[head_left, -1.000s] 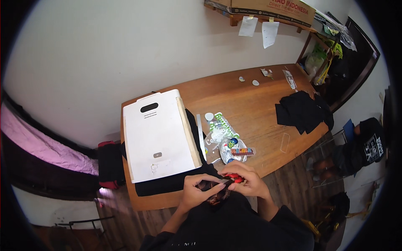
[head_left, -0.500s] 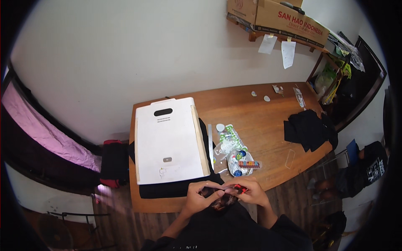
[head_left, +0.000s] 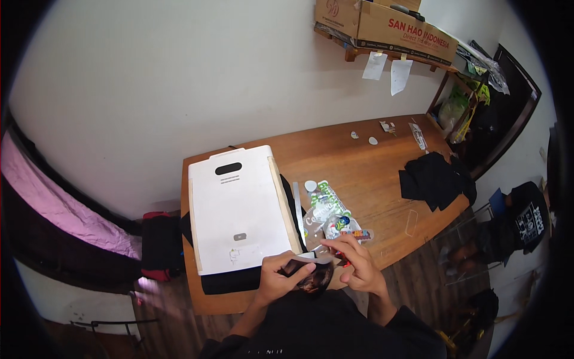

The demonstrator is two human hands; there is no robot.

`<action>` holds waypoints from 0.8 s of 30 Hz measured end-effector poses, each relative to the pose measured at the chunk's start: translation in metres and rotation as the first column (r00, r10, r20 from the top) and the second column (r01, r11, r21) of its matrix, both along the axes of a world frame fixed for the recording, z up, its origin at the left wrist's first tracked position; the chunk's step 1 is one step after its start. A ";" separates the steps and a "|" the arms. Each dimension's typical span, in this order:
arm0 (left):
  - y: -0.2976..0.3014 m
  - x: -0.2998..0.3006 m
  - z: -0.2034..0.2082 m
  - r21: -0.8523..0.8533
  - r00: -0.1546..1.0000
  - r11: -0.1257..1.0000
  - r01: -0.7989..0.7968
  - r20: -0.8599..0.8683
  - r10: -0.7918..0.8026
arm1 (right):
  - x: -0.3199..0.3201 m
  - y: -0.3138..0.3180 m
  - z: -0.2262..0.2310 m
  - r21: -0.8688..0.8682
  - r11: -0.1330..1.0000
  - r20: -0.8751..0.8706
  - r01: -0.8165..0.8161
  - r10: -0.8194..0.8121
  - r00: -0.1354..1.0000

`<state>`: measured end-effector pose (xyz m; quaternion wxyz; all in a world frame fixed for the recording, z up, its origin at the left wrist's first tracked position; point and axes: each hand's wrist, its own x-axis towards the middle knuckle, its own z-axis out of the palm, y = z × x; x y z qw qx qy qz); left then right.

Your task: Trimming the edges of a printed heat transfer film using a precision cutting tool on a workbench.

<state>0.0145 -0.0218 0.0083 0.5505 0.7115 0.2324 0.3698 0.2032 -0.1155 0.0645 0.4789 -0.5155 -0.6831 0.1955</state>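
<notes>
My left hand (head_left: 278, 279) pinches a dark printed film sheet (head_left: 315, 279) in front of my chest, thumb on top and fingers beneath. The sheet is glossy, with a brownish picture and a pale edge strip along its top. Just right of it, my right hand (head_left: 362, 267) is raised with its fingers bent forward. A small red object (head_left: 342, 261) shows under those fingers; its kind is mostly hidden. Beyond my hands, a bowl-shaped clear plastic wrap (head_left: 335, 226) holds colourful cut-out stickers, one lettered sticker (head_left: 357, 234) lying on its rim.
A white flat-topped machine (head_left: 230, 209) stands on black cloth (head_left: 236, 283) at the left of the wooden table (head_left: 311, 149). Printed film (head_left: 326, 200) and folded black garments (head_left: 435, 182) lie to its right. A cardboard box (head_left: 406, 33) sits on a shelf. Another person (head_left: 520, 221) sits at right.
My right hand has come away from the sheet and lifted, its fingers straighter. My left hand keeps hold of the sheet, whose pale edge now shows. The view has shifted slightly.
</notes>
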 end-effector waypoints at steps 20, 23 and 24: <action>-0.008 0.004 0.006 0.059 1.000 0.998 0.020 0.000 -0.020 | -0.017 -0.002 -0.004 0.032 0.980 0.154 0.196 -0.199 0.968; -0.008 0.004 0.002 0.069 0.999 0.997 0.041 -0.027 -0.039 | -0.017 -0.002 -0.002 0.020 0.984 0.127 0.178 -0.179 0.976; -0.009 0.004 0.003 0.069 0.999 0.997 0.043 -0.031 -0.041 | -0.018 -0.003 -0.001 0.020 0.983 0.124 0.181 -0.182 0.976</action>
